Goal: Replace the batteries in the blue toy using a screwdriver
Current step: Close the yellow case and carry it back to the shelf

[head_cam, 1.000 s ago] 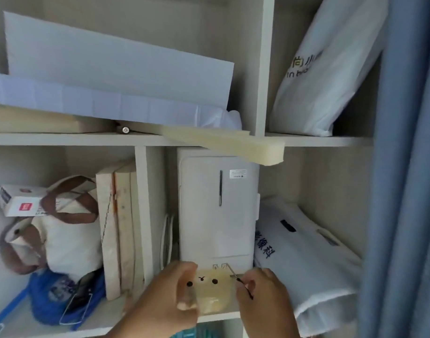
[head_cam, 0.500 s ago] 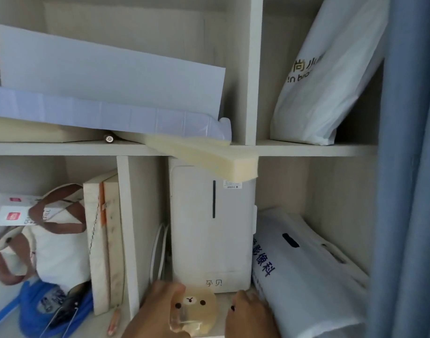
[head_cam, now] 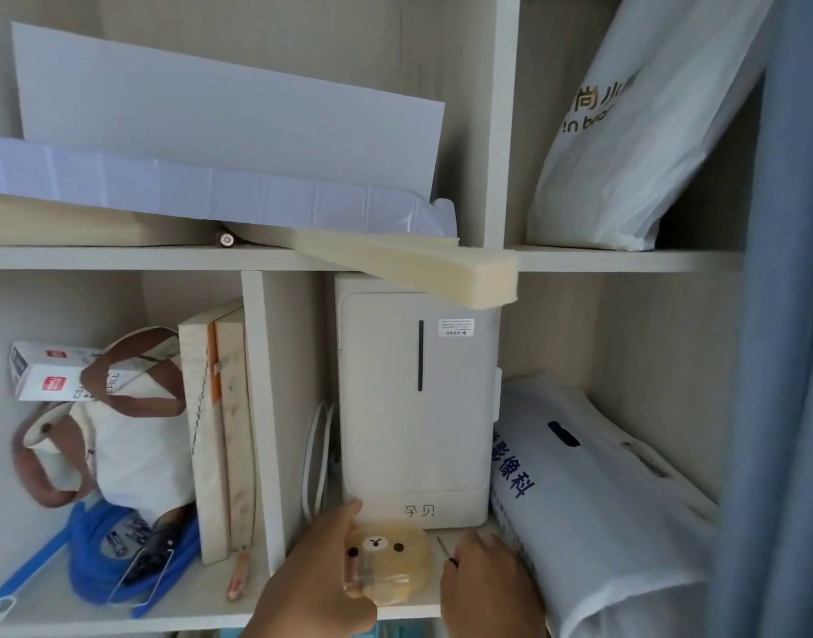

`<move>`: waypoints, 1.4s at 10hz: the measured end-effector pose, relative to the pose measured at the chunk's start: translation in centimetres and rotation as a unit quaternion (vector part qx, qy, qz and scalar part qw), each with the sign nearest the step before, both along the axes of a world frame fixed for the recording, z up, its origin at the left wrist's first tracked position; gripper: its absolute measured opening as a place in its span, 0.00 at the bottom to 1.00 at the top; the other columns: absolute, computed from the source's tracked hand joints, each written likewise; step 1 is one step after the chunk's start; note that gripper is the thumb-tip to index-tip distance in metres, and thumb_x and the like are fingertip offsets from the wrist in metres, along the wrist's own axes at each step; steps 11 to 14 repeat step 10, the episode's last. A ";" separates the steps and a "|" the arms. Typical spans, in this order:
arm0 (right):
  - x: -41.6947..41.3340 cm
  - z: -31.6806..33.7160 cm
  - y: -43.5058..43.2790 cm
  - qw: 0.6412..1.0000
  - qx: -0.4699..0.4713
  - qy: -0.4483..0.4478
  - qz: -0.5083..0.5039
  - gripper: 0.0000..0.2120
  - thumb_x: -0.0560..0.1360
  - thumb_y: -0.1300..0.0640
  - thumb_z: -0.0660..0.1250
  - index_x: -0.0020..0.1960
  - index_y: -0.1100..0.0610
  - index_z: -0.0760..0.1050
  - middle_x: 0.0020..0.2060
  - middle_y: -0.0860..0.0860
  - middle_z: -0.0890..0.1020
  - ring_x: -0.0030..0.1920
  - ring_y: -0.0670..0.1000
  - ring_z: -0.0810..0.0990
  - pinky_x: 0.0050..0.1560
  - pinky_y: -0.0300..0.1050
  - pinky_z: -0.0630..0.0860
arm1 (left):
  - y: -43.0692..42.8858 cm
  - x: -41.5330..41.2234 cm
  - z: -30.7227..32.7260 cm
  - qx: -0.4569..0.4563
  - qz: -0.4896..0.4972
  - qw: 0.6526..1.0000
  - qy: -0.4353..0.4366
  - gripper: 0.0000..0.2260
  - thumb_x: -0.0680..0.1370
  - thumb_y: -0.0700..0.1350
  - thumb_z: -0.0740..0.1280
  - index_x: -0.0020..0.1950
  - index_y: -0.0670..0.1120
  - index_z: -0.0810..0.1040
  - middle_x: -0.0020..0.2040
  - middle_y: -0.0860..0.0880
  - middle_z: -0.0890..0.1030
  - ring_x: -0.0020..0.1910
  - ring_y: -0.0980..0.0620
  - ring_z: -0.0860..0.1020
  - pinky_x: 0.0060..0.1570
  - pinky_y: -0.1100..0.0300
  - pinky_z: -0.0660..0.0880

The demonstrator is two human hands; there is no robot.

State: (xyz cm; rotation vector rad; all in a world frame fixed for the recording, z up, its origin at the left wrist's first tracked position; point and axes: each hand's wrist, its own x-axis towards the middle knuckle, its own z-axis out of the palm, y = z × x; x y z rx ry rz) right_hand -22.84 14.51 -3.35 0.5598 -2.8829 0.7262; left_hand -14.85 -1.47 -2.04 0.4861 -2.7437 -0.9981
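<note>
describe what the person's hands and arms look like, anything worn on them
Both hands are bare: no gloves, rings or watch visible on the left hand or the right hand. No sleeve shows at either wrist before the frame's bottom edge cuts them off, so the forearms are out of view.

White appliance (head_cam: 418,407): "孕贝" low on its front; small sticker top right, unreadable. Bag right of it (head_cam: 593,499): blue "影像科". Bag above that (head_cam: 625,122): "尚小", partly cut off. Box left of appliance (head_cam: 50,373): "REFILL".
</note>
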 end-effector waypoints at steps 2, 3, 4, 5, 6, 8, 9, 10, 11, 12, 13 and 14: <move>0.0 -0.2 -0.3 1.000 0.029 0.001 -0.010 0.05 0.78 0.50 0.57 0.45 0.50 0.64 0.58 0.51 0.77 0.62 0.52 0.77 0.59 0.46 0.74 | 0.0 0.3 0.2 -0.039 -0.008 0.999 -0.009 0.39 0.69 0.44 0.72 0.77 0.57 0.58 0.73 0.61 0.63 0.67 0.60 0.67 0.67 0.62 0.67; -0.3 -0.2 -0.6 0.999 0.035 0.000 -0.012 0.06 0.78 0.49 0.58 0.50 0.51 0.68 0.59 0.51 0.77 0.62 0.52 0.77 0.60 0.46 0.73 | -0.3 -0.1 0.1 -0.050 -0.014 0.999 -0.010 0.29 0.69 0.43 0.70 0.68 0.56 0.65 0.65 0.59 0.64 0.59 0.61 0.69 0.52 0.71 0.68; -0.2 -0.3 -0.8 0.998 0.052 0.003 -0.025 0.12 0.79 0.49 0.58 0.57 0.53 0.71 0.59 0.52 0.76 0.62 0.52 0.76 0.60 0.46 0.72 | -0.4 -0.3 0.2 -0.048 -0.013 0.999 -0.011 0.28 0.69 0.43 0.69 0.67 0.56 0.66 0.62 0.60 0.61 0.60 0.61 0.68 0.55 0.69 0.65; 0.1 -0.4 -1.0 0.998 0.057 0.009 -0.037 0.10 0.79 0.49 0.58 0.56 0.52 0.70 0.60 0.52 0.76 0.63 0.52 0.76 0.60 0.46 0.72 | -0.2 -0.3 0.3 -0.050 -0.012 0.999 -0.014 0.28 0.69 0.42 0.68 0.68 0.56 0.66 0.64 0.59 0.61 0.61 0.60 0.68 0.59 0.66 0.66; 0.4 -0.3 -1.1 0.997 0.052 0.022 -0.049 0.08 0.79 0.50 0.58 0.54 0.51 0.69 0.60 0.51 0.76 0.62 0.52 0.76 0.60 0.46 0.73 | 0.0 0.2 0.5 -0.047 -0.010 0.999 -0.010 0.29 0.68 0.43 0.68 0.68 0.56 0.66 0.66 0.60 0.60 0.62 0.61 0.68 0.62 0.64 0.67; 1.2 -0.4 -0.8 0.996 0.044 0.047 -0.066 0.11 0.79 0.53 0.58 0.58 0.54 0.75 0.58 0.52 0.78 0.61 0.52 0.77 0.58 0.46 0.76 | 0.9 1.6 0.7 -0.047 0.001 0.999 0.026 0.35 0.69 0.43 0.71 0.73 0.56 0.63 0.69 0.63 0.59 0.62 0.62 0.69 0.63 0.63 0.69; 1.6 -0.1 -0.6 0.997 0.021 0.045 -0.059 0.15 0.81 0.49 0.57 0.61 0.55 0.73 0.60 0.52 0.77 0.62 0.52 0.76 0.60 0.46 0.75 | 1.3 2.6 0.9 -0.056 0.004 0.996 0.065 0.35 0.70 0.45 0.72 0.74 0.55 0.63 0.68 0.65 0.59 0.62 0.64 0.69 0.63 0.66 0.67; 2.1 0.3 0.1 0.997 -0.005 0.046 -0.060 0.16 0.80 0.49 0.58 0.63 0.56 0.72 0.61 0.52 0.76 0.63 0.53 0.75 0.59 0.46 0.76 | 1.6 4.2 0.7 -0.101 0.017 0.989 0.110 0.28 0.72 0.46 0.71 0.71 0.56 0.67 0.67 0.64 0.64 0.60 0.65 0.71 0.61 0.69 0.67; 2.1 0.3 0.1 0.997 -0.005 0.046 -0.060 0.16 0.80 0.49 0.58 0.63 0.56 0.72 0.61 0.52 0.76 0.63 0.53 0.75 0.59 0.46 0.76 | 1.6 4.2 0.7 -0.101 0.017 0.989 0.110 0.28 0.72 0.46 0.71 0.71 0.56 0.67 0.67 0.64 0.64 0.60 0.65 0.71 0.61 0.69 0.67; 2.1 0.3 0.1 0.997 -0.005 0.046 -0.060 0.16 0.80 0.49 0.58 0.63 0.56 0.72 0.61 0.52 0.76 0.63 0.53 0.75 0.59 0.46 0.76 | 1.6 4.2 0.7 -0.101 0.017 0.989 0.110 0.28 0.72 0.46 0.71 0.71 0.56 0.67 0.67 0.64 0.64 0.60 0.65 0.71 0.61 0.69 0.67; 2.1 0.3 0.1 0.997 -0.005 0.046 -0.060 0.16 0.80 0.49 0.58 0.63 0.56 0.72 0.61 0.52 0.76 0.63 0.53 0.75 0.59 0.46 0.76 | 1.6 4.2 0.7 -0.101 0.017 0.989 0.110 0.28 0.72 0.46 0.71 0.71 0.56 0.67 0.67 0.64 0.64 0.60 0.65 0.71 0.61 0.69 0.67; 2.1 0.3 0.1 0.997 -0.005 0.046 -0.060 0.16 0.80 0.49 0.58 0.63 0.56 0.72 0.61 0.52 0.76 0.63 0.53 0.75 0.59 0.46 0.76 | 1.6 4.2 0.7 -0.101 0.017 0.989 0.110 0.28 0.72 0.46 0.71 0.71 0.56 0.67 0.67 0.64 0.64 0.60 0.65 0.71 0.61 0.69 0.67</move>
